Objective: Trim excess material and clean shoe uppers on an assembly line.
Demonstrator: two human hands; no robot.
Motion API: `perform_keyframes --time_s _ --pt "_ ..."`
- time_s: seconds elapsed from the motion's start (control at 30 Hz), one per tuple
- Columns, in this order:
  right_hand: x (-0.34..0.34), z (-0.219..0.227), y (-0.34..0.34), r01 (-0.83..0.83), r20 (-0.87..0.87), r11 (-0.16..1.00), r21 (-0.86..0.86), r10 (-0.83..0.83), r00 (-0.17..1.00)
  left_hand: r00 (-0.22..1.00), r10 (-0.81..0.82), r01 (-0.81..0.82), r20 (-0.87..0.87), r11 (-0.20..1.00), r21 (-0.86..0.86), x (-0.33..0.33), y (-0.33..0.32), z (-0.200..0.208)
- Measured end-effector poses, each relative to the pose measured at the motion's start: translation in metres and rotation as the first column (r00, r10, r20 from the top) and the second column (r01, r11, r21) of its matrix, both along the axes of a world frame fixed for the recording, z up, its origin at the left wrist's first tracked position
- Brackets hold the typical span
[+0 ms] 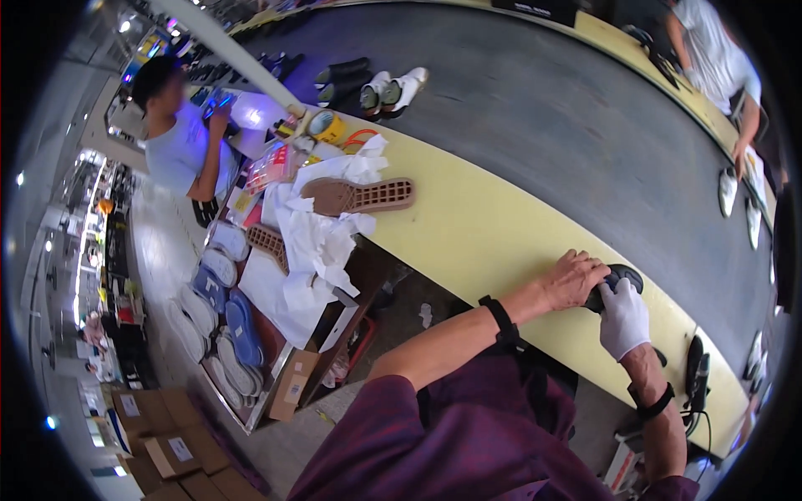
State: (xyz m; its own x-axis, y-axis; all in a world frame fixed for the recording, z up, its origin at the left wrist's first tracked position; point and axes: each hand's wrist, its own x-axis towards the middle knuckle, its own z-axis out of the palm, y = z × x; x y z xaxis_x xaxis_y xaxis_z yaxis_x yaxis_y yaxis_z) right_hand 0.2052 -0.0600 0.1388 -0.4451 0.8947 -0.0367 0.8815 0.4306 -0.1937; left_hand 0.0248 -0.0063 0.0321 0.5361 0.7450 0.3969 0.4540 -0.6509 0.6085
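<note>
A black shoe (pixel 626 275) is held at the pale yellow bench edge, largely covered by both hands. My left hand (pixel 575 280) is bare and closed, with its fingertips pressed onto the near side of the shoe. Over its other side, my right hand (pixel 625 321) in a white glove is closed, its fingers bent around the shoe. What the fingertips do between the two hands is hidden. To the right of my gloved hand, a pair of black shoes (pixel 697 371) lies on the bench.
A grey conveyor belt (pixel 518 125) beyond the bench (pixel 468 225) carries white shoes (pixel 393 92). At left are a brown sole (pixel 359 196), crumpled white paper (pixel 309 225), a yellow tape roll (pixel 326 127) and blue insoles (pixel 240 326). One co-worker (pixel 180 134) stands left, another (pixel 723 58) across the belt.
</note>
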Motion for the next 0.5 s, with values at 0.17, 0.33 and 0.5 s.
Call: perform_keyframes --time_s 0.17,0.33,0.5 --pt "-0.001 -0.013 0.048 -0.032 0.052 0.981 -0.192 0.042 0.998 0.983 0.176 -0.158 0.047 0.953 -0.260 -0.004 0.010 -0.014" --pt "0.010 -0.008 0.073 -0.054 0.181 0.977 -0.205 0.092 0.979 0.844 0.464 -0.378 0.268 0.870 -0.315 -0.117 -0.050 0.057" --pt "0.021 0.014 0.092 -0.117 -0.089 0.879 -0.463 0.086 0.992 0.232 0.973 -0.971 -0.019 0.233 0.048 -0.334 -0.140 0.096"
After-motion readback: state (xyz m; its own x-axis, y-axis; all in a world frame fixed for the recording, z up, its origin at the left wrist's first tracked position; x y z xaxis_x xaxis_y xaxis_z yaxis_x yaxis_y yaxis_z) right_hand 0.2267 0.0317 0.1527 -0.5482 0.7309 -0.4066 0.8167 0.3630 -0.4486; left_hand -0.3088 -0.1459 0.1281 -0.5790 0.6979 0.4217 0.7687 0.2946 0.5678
